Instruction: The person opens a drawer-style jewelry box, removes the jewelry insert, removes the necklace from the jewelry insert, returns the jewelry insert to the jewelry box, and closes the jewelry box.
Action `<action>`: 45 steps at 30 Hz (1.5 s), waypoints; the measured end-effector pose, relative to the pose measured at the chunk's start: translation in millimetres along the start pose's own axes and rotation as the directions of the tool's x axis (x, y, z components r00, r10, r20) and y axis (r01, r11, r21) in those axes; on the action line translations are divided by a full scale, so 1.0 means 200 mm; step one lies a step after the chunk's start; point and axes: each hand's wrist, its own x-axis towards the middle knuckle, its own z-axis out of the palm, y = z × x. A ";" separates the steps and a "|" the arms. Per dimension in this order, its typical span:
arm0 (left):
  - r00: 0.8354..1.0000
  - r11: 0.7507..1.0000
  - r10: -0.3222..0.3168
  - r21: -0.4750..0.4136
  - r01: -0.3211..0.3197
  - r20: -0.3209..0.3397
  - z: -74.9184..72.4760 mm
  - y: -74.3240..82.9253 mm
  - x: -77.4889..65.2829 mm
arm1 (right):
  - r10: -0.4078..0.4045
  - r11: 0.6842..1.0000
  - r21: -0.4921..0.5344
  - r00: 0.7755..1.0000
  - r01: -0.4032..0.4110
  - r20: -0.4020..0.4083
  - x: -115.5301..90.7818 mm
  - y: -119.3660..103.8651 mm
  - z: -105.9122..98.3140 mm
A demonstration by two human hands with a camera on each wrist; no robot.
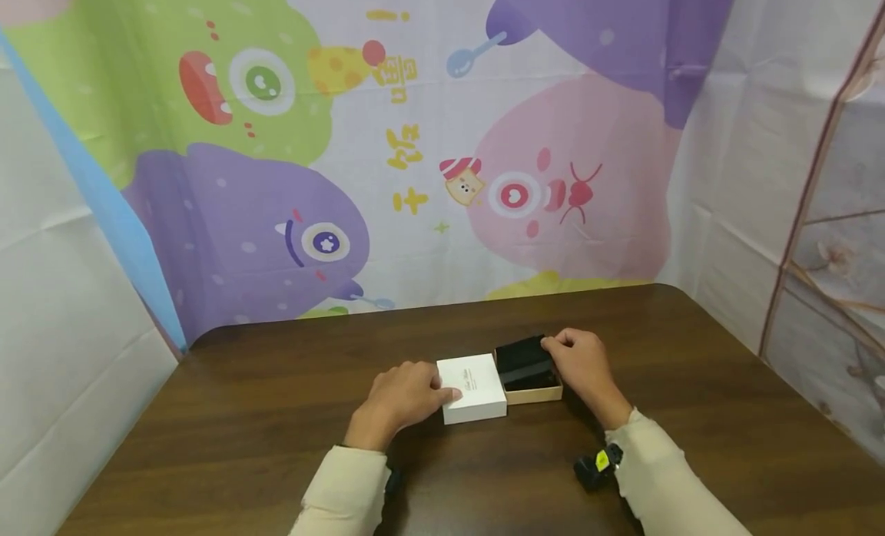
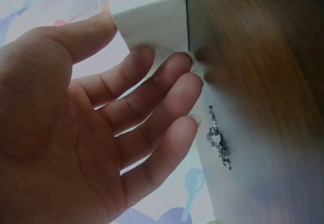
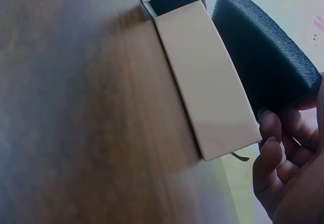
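A white box sleeve (image 1: 487, 398) with small lettering lies on the table. My left hand (image 1: 408, 394) holds it at its left end, thumb on top and fingertips along the side. Out of the sleeve's right side stands a tan drawer tray (image 1: 535, 396), pulled well open. My right hand (image 1: 582, 361) pinches a black foam pad (image 1: 518, 358) at its far right corner. In the right wrist view this foam pad (image 3: 268, 46) is tilted up, partly out of the tray. A small ribbon tab (image 3: 240, 157) sticks out from the tray's end.
The box rests on a dark wooden table (image 1: 290, 444), toward its far half. Behind the table hangs a cartoon-printed cloth (image 1: 415, 267), with pale cloth walls at both sides. A black wrist camera (image 1: 591, 471) is strapped to the right wrist.
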 end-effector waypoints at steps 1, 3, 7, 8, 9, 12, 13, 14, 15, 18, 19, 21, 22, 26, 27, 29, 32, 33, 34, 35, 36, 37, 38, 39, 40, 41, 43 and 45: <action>1.000 1.000 0.002 -0.001 -0.002 0.001 0.00 0.00 0.00 | 0.001 1.000 -0.004 1.000 -0.001 0.001 0.00 0.00 0.00; 1.000 1.000 0.001 -0.005 -0.001 0.003 0.00 0.00 0.00 | 0.002 1.000 -0.003 1.000 -0.002 0.000 0.00 0.00 0.00; 1.000 1.000 0.004 -0.008 -0.004 0.000 0.00 0.00 0.00 | -0.017 1.000 -0.014 1.000 0.017 -0.019 0.01 0.01 -0.01; 1.000 1.000 0.004 -0.009 -0.004 0.000 -0.01 0.00 0.01 | -0.021 1.000 -0.020 0.999 0.020 -0.024 0.01 0.01 -0.01; 1.000 1.000 0.008 -0.008 -0.008 -0.002 -0.01 0.00 0.01 | -0.024 0.999 -0.026 0.999 0.024 -0.026 0.02 0.01 -0.01; 1.000 1.000 0.012 -0.004 -0.012 -0.002 -0.01 0.01 0.01 | -0.032 0.998 -0.050 0.999 0.031 -0.030 0.02 0.01 -0.02; 1.000 1.000 0.012 -0.002 -0.012 -0.001 -0.01 0.01 0.01 | -0.032 0.998 -0.056 0.999 0.030 -0.028 0.02 0.01 -0.02; 1.000 1.000 0.012 0.001 -0.012 -0.001 -0.01 0.01 0.01 | -0.032 0.998 -0.061 0.999 0.030 -0.028 0.02 0.01 -0.02; 1.000 1.000 0.011 0.005 -0.011 0.000 -0.01 0.01 0.02 | -0.033 0.998 -0.062 0.999 0.031 -0.026 0.02 0.01 -0.03; 1.000 1.000 0.009 0.011 -0.009 -0.003 -0.01 0.01 0.02 | -0.040 0.997 -0.062 0.999 0.039 -0.025 0.02 0.01 -0.03; 1.000 1.000 0.010 0.012 -0.009 -0.005 -0.01 0.00 0.02 | -0.041 0.997 -0.061 0.999 0.040 -0.022 0.02 0.01 -0.03; 1.000 1.000 0.009 0.016 -0.009 -0.008 -0.01 0.00 0.02 | -0.043 0.998 -0.054 0.999 0.042 -0.017 0.02 0.01 -0.03; 1.000 1.000 0.010 0.018 -0.010 -0.008 -0.01 0.00 0.02 | -0.041 0.998 -0.055 0.999 0.041 -0.011 0.02 0.01 -0.03; 1.000 1.000 0.014 0.020 -0.014 -0.009 -0.01 0.00 0.02 | -0.027 0.998 -0.064 1.000 0.027 0.005 0.01 0.01 -0.03; 1.000 1.000 0.016 0.018 -0.015 -0.009 -0.01 0.00 0.01 | -0.022 0.998 -0.066 1.000 0.023 0.010 0.01 0.01 -0.02; 1.000 1.000 0.016 0.014 -0.016 -0.009 0.00 0.00 0.01 | -0.017 0.997 -0.073 1.000 0.018 0.016 0.01 0.01 -0.02; 1.000 1.000 0.011 0.009 -0.011 -0.008 0.00 -0.01 0.01 | -0.020 0.996 -0.085 1.000 0.021 0.013 0.01 0.02 -0.01; 1.000 1.000 0.009 0.010 -0.009 -0.008 0.00 -0.01 0.01 | -0.021 0.996 -0.087 1.000 0.023 0.014 0.01 0.02 -0.01; 1.000 1.000 0.007 0.009 -0.007 -0.008 0.00 -0.01 0.00 | -0.023 0.996 -0.088 1.000 0.024 0.014 0.01 0.02 -0.01; 1.000 1.000 0.006 0.008 -0.006 -0.009 0.00 -0.01 0.00 | -0.024 0.996 -0.087 1.000 0.025 0.014 0.01 0.02 -0.01; 1.000 1.000 0.005 0.009 -0.004 -0.009 0.00 -0.01 0.00 | -0.024 0.996 -0.087 1.000 0.026 0.013 0.01 0.02 0.00; 1.000 1.000 0.003 0.008 -0.003 -0.009 0.00 -0.01 0.00 | -0.023 0.996 -0.085 1.000 0.025 0.016 0.01 0.02 0.00; 1.000 1.000 0.003 0.009 -0.003 -0.009 0.00 -0.01 0.00 | -0.021 0.996 -0.083 1.000 0.023 0.020 0.01 0.03 0.00; 1.000 1.000 0.003 0.009 -0.003 -0.010 0.00 -0.01 0.00 | -0.020 0.996 -0.082 1.000 0.022 0.021 0.01 0.03 0.00; 1.000 1.000 0.003 0.009 -0.003 -0.009 0.00 -0.01 0.00 | -0.022 0.996 -0.083 1.000 0.024 0.021 0.01 0.03 0.00; 1.000 1.000 0.005 0.011 -0.005 -0.010 0.00 -0.01 0.00 | -0.025 0.996 -0.085 0.999 0.027 0.021 0.01 0.03 0.00; 1.000 1.000 0.008 0.013 -0.008 -0.012 0.00 -0.01 0.00 | -0.030 0.995 -0.090 0.999 0.032 0.022 0.01 0.02 0.00; 1.000 1.000 0.011 0.014 -0.011 -0.014 0.00 -0.01 0.00 | -0.037 0.995 -0.096 0.999 0.039 0.022 0.01 0.02 0.00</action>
